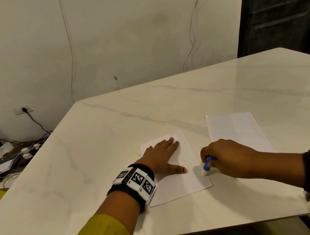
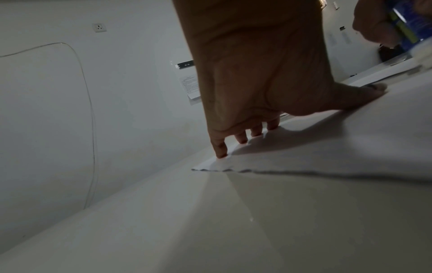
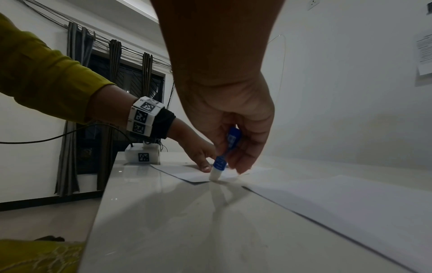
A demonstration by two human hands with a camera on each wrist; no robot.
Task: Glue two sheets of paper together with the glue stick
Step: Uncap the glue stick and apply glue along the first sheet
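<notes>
Two white sheets lie on the marble table. My left hand [image 1: 164,153] lies flat on the near sheet [image 1: 180,186], fingers spread and pressing it down; the left wrist view shows the fingertips [image 2: 221,154] on that sheet [image 2: 327,147]. My right hand [image 1: 227,153] grips a blue glue stick [image 1: 207,164], tilted, with its white tip touching the near sheet's right edge. The right wrist view shows the glue stick [image 3: 222,160] with its tip on the sheet [image 3: 187,172]. The second sheet [image 1: 233,129] lies flat behind my right hand, untouched.
The marble table [image 1: 114,142] stretches far to the back and right. Its left edge drops to a floor cluttered with cables and chargers [image 1: 9,160]. A dark door [image 1: 281,8] stands at the back right. A small white marker block [image 3: 143,156] sits near the table's far end.
</notes>
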